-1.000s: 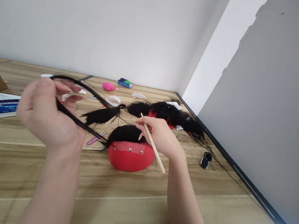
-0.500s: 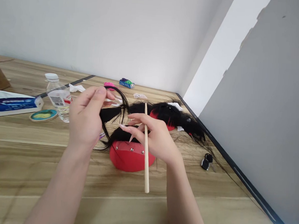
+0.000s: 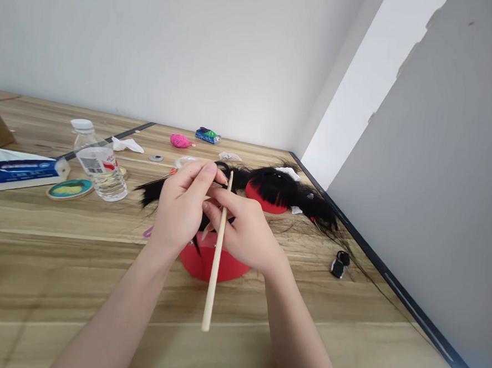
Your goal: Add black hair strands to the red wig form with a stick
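My left hand [image 3: 182, 205] is closed in a pinch on a strand of black hair [image 3: 222, 165], whose loop shows just above the fingertips. Close beside it, my right hand [image 3: 247, 228] grips a slim pale wooden stick [image 3: 214, 271] between thumb and fingers. The stick slants, its thick end toward me and its thinner tip up by the left fingertips. Under both hands lies a rounded red block [image 3: 224, 269] with metal pins along its edge. Most of the black hair on this block is hidden by my hands.
Behind stands another red block [image 3: 265, 201] with black hair [image 3: 275, 183] spread over it. At left are a water bottle [image 3: 99, 166], a round coaster [image 3: 70, 189] and a blue tissue pack [image 3: 21, 171]. Pink yarn [image 3: 180, 140] lies farther back; keys [image 3: 340, 264] lie at right.
My left hand has moved right and down, bringing the hair strand to my right hand. The stick's near end has swung left. My right hand has shifted slightly left.
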`<state>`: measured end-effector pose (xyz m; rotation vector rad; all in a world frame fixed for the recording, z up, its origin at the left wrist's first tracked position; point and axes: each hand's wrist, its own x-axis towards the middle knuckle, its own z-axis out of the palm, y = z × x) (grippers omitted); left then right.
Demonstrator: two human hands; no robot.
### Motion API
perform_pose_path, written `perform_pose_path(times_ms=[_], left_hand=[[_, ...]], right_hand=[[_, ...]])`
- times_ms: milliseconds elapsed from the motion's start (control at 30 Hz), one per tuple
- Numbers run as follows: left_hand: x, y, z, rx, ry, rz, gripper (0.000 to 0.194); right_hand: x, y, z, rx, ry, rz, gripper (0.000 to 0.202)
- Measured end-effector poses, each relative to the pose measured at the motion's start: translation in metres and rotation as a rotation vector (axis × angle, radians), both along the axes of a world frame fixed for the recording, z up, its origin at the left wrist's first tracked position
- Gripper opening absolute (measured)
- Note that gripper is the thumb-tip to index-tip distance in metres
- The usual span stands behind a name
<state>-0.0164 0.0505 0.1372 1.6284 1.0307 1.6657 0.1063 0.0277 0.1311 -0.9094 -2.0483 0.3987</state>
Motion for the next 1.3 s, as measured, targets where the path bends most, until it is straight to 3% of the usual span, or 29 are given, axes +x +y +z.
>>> perform_pose_path(times_ms=[200, 667, 1300], left_hand=[[0.002, 0.002, -0.003, 0.039, -0.072, -0.042, 0.023], [0.001, 0.001, -0.001, 0.009, 0.0, -0.004, 0.025], [0.003, 0.0, 0.0, -0.025, -0.002, -0.076, 0.022]], right_hand=[[0.004, -0.006, 0.007, -0.081, 0.015, 0.142, 0.012], [0.013, -0.01, 0.01, -0.298, 0.082, 0.278, 0.017], [0.006, -0.005, 0.003, -0.144, -0.011, 0.055, 0.015]])
